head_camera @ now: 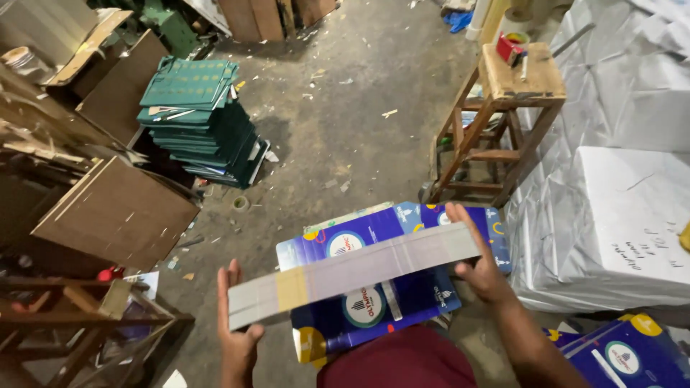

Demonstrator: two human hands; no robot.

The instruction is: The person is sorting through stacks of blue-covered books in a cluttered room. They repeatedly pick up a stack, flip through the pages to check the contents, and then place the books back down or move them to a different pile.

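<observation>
A flat stack of folded grey cardboard sheets (352, 273), seen edge-on with a strip of tan tape, stretches between my hands at a slant. My left hand (236, 327) grips its lower left end. My right hand (478, 259) holds the upper right end, fingers spread along the edge. Under the stack lie blue printed flattened cartons (374, 302) resting over my lap, above a dark red garment (402, 363).
A wooden stool (496, 122) with a red tape roll stands at the right. White wrapped bundles (618, 215) fill the far right. A stack of green flat cartons (205, 118) sits on the concrete floor at left, beside brown boards (115, 212). More blue cartons (625, 356) lie bottom right.
</observation>
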